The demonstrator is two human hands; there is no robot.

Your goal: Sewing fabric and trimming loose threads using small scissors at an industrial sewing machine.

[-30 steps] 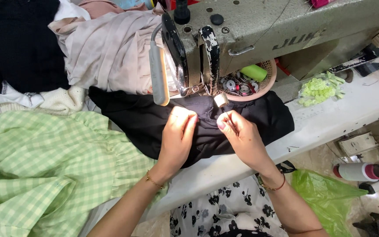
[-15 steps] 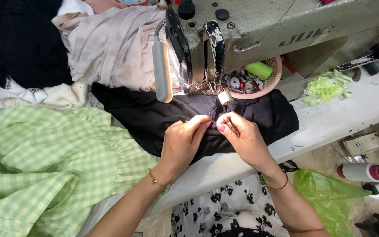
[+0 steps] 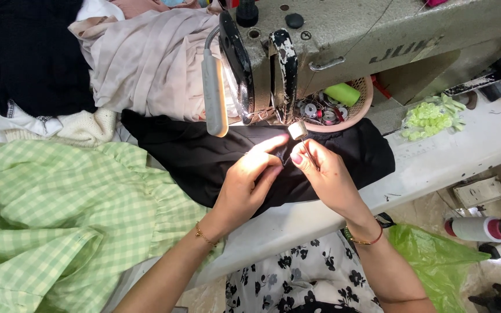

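Head view of a sewing station: the left hand [image 3: 250,179] and right hand [image 3: 320,174] meet fingertip to fingertip, both pinching a fold of the black fabric [image 3: 204,156], which lies across the white table [image 3: 465,145] just near of the sewing machine [image 3: 343,40] and under its lamp [image 3: 214,93]. Far of the hands, beside the machine's needle area, a pink basket [image 3: 362,110] holds bobbins and a green spool; a green checked cloth [image 3: 59,220] lies at the near left, and a beige garment [image 3: 140,58] at the far left.
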